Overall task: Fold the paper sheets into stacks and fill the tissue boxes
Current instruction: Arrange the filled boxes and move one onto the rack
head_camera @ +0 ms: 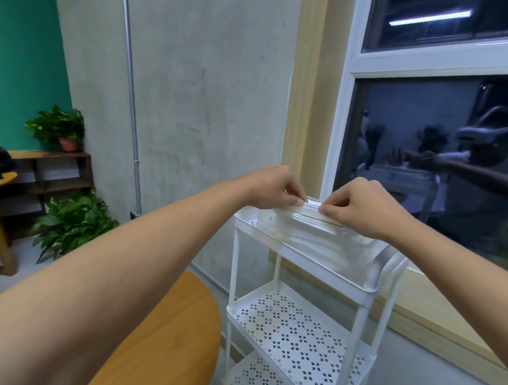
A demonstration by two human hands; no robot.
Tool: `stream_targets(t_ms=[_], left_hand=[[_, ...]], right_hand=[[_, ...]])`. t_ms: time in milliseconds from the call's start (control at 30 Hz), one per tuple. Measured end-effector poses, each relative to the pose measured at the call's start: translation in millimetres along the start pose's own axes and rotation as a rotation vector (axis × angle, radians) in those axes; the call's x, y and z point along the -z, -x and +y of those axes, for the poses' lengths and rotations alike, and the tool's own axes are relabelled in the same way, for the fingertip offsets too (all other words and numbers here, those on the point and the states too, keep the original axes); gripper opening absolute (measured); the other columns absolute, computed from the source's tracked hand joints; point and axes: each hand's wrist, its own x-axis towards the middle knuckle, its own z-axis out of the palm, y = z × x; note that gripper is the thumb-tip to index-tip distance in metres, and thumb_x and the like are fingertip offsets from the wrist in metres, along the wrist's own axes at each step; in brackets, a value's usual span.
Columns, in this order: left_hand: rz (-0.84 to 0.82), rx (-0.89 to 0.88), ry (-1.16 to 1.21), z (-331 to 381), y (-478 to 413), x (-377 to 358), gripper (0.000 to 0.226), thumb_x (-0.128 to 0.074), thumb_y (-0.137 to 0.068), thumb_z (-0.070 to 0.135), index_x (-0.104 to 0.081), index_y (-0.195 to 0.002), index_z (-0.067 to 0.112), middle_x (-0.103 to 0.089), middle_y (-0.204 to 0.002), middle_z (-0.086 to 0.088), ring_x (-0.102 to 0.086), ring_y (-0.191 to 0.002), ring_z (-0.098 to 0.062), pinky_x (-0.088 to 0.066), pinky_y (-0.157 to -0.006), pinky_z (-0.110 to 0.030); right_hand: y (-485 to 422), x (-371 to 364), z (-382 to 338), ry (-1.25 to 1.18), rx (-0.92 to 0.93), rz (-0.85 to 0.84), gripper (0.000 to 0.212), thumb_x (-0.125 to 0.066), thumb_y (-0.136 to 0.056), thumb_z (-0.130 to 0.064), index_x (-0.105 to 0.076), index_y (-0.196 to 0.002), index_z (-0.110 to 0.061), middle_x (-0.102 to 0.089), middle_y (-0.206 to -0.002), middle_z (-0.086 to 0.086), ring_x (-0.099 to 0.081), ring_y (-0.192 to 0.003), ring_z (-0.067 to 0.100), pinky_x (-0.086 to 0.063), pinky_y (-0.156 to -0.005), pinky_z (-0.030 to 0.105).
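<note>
A clear plastic tissue box (318, 243) lies on the top shelf of a white three-tier cart (302, 263). White paper sheets (311, 207) stick up through the slot in its lid. My left hand (274, 188) pinches the left end of the paper at the slot with curled fingers. My right hand (361, 207) pinches the right end in the same way. Both arms reach forward over the table toward the cart. The paper stacked inside the box shows only faintly through the clear wall.
A round wooden table (171, 337) sits below my left arm. The cart's two lower perforated shelves (297, 326) hold nothing. A dark window (432, 151) is right behind the cart. Potted plants (71, 223) and a wooden shelf (53, 173) stand at the left wall.
</note>
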Motion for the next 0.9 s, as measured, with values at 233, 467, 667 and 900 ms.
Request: stream_targets(t_ms=[233, 467, 667, 900], left_hand=[[0.079, -0.032, -0.034, 7.0, -3.1, 0.2, 0.007, -0.070, -0.091, 0.019, -0.074, -0.091, 0.024, -0.072, -0.082, 0.007, -0.066, -0.080, -0.013, -0.049, -0.069, -0.027], [0.469, -0.101, -0.061, 13.8, -7.6, 11.1, 0.008, -0.071, -0.096, 0.013, -0.074, -0.088, 0.013, -0.047, -0.060, 0.019, -0.045, -0.061, -0.007, -0.031, -0.060, -0.023], [0.563, -0.122, -0.126, 7.6, 28.9, 72.6, 0.016, -0.071, -0.090, 0.029, -0.077, -0.095, 0.015, -0.072, -0.080, 0.000, -0.063, -0.076, -0.021, -0.050, -0.072, -0.037], [0.614, -0.052, -0.162, -3.5, 137.6, 142.1, 0.008, -0.075, -0.092, 0.017, -0.079, -0.097, 0.013, -0.071, -0.080, 0.007, -0.061, -0.075, -0.001, -0.041, -0.067, -0.014]], right_hand=[[-5.3, 4.5, 4.5, 0.108, 0.107, 0.187, 0.023, -0.060, -0.101, -0.023, -0.079, -0.107, -0.011, -0.077, -0.102, 0.003, -0.069, -0.091, 0.021, -0.058, -0.083, 0.042], [-10.4, 21.3, 2.7, 0.097, 0.213, 0.317, 0.018, -0.071, -0.095, -0.028, -0.073, -0.109, -0.017, -0.073, -0.092, 0.001, -0.066, -0.080, 0.022, -0.057, -0.075, 0.044], [-22.7, 42.2, -40.6, -0.007, 0.311, 0.432, 0.012, -0.069, -0.097, -0.018, -0.075, -0.101, -0.008, -0.072, -0.081, 0.008, -0.062, -0.069, 0.024, -0.047, -0.067, 0.034], [-19.2, 36.8, -137.4, -0.127, 0.427, 0.424, 0.009, -0.070, -0.095, -0.015, -0.073, -0.090, -0.009, -0.059, -0.065, 0.001, -0.050, -0.060, 0.019, -0.033, -0.059, 0.023]])
